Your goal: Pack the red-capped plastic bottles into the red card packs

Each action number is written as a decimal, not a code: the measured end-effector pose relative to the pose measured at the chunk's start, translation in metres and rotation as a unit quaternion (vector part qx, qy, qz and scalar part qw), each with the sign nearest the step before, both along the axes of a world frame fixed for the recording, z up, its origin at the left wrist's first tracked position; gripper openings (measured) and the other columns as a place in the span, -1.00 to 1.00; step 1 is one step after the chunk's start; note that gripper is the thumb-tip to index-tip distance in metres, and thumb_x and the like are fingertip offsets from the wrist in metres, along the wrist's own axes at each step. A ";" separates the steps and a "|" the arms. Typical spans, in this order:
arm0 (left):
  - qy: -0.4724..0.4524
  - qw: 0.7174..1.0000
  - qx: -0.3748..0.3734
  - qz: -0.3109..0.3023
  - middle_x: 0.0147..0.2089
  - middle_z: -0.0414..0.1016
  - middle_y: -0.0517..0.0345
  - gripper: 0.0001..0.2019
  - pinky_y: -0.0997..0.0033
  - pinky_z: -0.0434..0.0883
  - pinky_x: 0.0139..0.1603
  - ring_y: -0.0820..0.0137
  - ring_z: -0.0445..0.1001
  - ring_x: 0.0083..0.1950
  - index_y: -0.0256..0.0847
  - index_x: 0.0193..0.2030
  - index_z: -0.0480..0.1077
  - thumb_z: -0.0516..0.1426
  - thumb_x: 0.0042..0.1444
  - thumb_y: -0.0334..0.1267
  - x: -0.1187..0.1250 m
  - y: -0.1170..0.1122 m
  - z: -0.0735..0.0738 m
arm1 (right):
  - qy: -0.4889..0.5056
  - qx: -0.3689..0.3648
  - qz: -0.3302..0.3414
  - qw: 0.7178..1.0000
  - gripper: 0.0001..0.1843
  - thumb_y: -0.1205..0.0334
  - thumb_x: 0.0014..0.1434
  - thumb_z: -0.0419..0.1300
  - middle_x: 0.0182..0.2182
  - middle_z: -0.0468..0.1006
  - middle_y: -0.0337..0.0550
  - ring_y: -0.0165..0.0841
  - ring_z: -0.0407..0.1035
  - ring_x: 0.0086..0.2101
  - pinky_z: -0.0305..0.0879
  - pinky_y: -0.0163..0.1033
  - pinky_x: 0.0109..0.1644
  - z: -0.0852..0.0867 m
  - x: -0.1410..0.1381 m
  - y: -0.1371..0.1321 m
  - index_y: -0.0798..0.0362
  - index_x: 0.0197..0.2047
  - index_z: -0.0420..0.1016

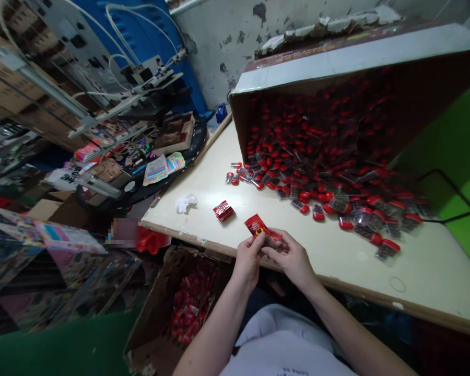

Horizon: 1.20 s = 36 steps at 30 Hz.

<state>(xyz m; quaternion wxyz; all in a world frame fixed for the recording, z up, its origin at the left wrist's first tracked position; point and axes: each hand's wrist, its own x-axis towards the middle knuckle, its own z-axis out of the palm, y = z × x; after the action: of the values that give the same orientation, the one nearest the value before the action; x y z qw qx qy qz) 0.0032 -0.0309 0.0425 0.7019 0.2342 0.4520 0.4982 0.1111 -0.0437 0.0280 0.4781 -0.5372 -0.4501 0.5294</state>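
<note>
Far left, patterned printed sheets (62, 256), green floor (70, 344) below. Above them, a machine (141, 78) with white tubes and metal rods, over a black round table (198, 143); on it, a brown box (176, 133) and pastel printed packets (164, 168) (plus small clutter, too jumbled to list). Below the worktop (203, 230) edge, an open cardboard box (144, 318) with a heap of red packets (190, 308) inside. On the worktop: crumpled white tissue (186, 203), then, just right of it, a small red bundle (223, 211), lying apart from the hands.

Next, the red sachet (254, 223), held at the near edge of the worktop, tilted, printed side up. Left hand (248, 256): fingers pinching its lower left part, thumb on top. Right hand (295, 258): fingers pinching around its right end, thumb toward the left hand (something see-through seems to show between the hands, can't tell what).

Right of that, a big carton (360, 55) on its side, mouth toward the person, red-capped clear containers (321, 151) with dark contents spilling out onto the worktop. Near the front edge, a thin rubber band (397, 284). Far right, a black wire loop (456, 196) beside a bright green surface (454, 151).
</note>
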 end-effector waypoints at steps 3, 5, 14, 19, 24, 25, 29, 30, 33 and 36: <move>-0.005 1.000 -0.016 0.006 -0.34 0.53 -0.01 -0.65 0.49 0.30 -0.34 0.45 0.43 -0.39 -0.35 -0.29 0.50 0.22 -0.09 -0.06 0.000 0.000 0.001 | -0.010 -0.004 -0.024 1.000 -0.43 0.07 -0.05 0.28 -0.22 0.58 -0.15 -0.27 0.47 -0.28 0.40 -0.19 -0.19 -0.003 0.001 -0.001 0.00 0.06 0.39; -0.008 1.000 -0.023 0.019 -0.34 0.53 0.01 -0.66 0.50 0.29 -0.36 0.47 0.42 -0.41 -0.33 -0.31 0.50 0.25 -0.12 -0.07 0.001 -0.001 0.001 | -0.020 -0.009 -0.034 0.999 -0.43 0.06 -0.05 0.28 -0.21 0.58 -0.16 -0.24 0.46 -0.25 0.41 -0.16 -0.15 -0.005 0.002 -0.002 0.01 0.06 0.41; -0.024 0.999 -0.029 0.017 -0.34 0.53 0.05 -0.73 0.52 0.29 -0.32 0.50 0.41 -0.39 -0.32 -0.33 0.50 0.25 -0.11 -0.15 0.001 -0.006 -0.005 | -0.033 -0.001 -0.038 0.999 -0.61 0.04 -0.09 0.32 -0.38 0.59 -0.13 -0.26 0.47 -0.38 0.43 -0.20 -0.29 -0.006 0.004 -0.004 0.08 -0.21 0.48; -0.021 0.998 -0.048 0.021 -0.37 0.52 0.01 -0.68 0.47 0.30 -0.32 0.45 0.43 -0.39 -0.35 -0.36 0.49 0.28 -0.17 -0.11 -0.003 0.000 -0.007 | 0.026 -0.001 0.033 0.999 -0.35 0.12 -0.11 0.35 -0.15 0.53 -0.08 -0.26 0.47 -0.24 0.42 -0.17 -0.14 -0.009 0.018 -0.009 0.02 0.07 0.31; -0.063 0.994 -0.093 0.005 -0.39 0.50 0.01 -0.63 0.44 0.32 -0.29 0.46 0.42 -0.41 -0.37 -0.34 0.49 0.28 -0.18 -0.07 -0.002 -0.002 -0.005 | -0.001 0.032 0.081 0.996 -0.44 0.17 0.02 0.24 -0.09 0.50 -0.14 -0.26 0.43 -0.14 0.37 -0.11 -0.02 -0.011 0.033 -0.012 -0.06 0.12 0.30; -0.071 0.993 -0.098 -0.001 -0.38 0.50 0.01 -0.63 0.45 0.32 -0.29 0.47 0.42 -0.41 -0.37 -0.33 0.49 0.28 -0.17 -0.07 -0.001 -0.004 -0.004 | -0.003 0.039 0.079 0.996 -0.47 0.17 0.03 0.24 -0.10 0.51 -0.15 -0.25 0.43 -0.14 0.36 -0.09 -0.01 -0.011 0.033 -0.011 -0.06 0.11 0.32; -0.081 0.991 -0.102 -0.008 -0.34 0.50 0.02 -0.66 0.47 0.32 -0.28 0.50 0.40 -0.40 -0.35 -0.33 0.49 0.27 -0.15 -0.08 0.002 -0.009 0.000 | 0.021 0.033 0.072 0.997 -0.48 0.17 0.02 0.25 -0.16 0.55 -0.18 -0.25 0.45 -0.18 0.38 -0.06 -0.02 -0.014 0.030 -0.010 -0.07 0.09 0.34; -0.082 0.992 -0.099 -0.008 -0.33 0.51 0.01 -0.66 0.46 0.32 -0.27 0.49 0.40 -0.39 -0.35 -0.33 0.50 0.27 -0.15 -0.09 0.002 -0.010 0.001 | 0.028 0.029 0.069 0.997 -0.48 0.17 0.01 0.26 -0.18 0.56 -0.19 -0.25 0.46 -0.20 0.38 -0.07 -0.03 -0.015 0.028 -0.009 -0.07 0.08 0.35; -0.084 0.992 -0.097 -0.005 -0.33 0.51 0.00 -0.67 0.45 0.32 -0.27 0.49 0.39 -0.39 -0.36 -0.36 0.50 0.28 -0.16 -0.09 0.003 -0.013 0.003 | 0.039 0.021 0.052 0.998 -0.50 0.18 0.00 0.27 -0.23 0.58 -0.19 -0.26 0.47 -0.23 0.40 -0.09 -0.06 -0.019 0.027 -0.009 -0.05 0.05 0.39; -0.089 0.991 -0.096 -0.002 -0.36 0.50 0.02 -0.69 0.43 0.33 -0.26 0.49 0.38 -0.40 -0.37 -0.37 0.49 0.28 -0.16 -0.11 0.005 -0.014 0.005 | 0.041 0.022 0.033 0.998 -0.55 0.18 0.00 0.28 -0.28 0.59 -0.20 -0.27 0.48 -0.29 0.41 -0.10 -0.11 -0.021 0.026 -0.009 -0.04 0.01 0.43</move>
<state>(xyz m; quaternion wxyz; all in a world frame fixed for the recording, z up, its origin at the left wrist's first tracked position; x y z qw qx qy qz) 0.0080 -0.0451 0.0478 0.7592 0.1217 0.4332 0.4703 0.1376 -0.0523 0.0066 0.4900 -0.4893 -0.4593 0.5564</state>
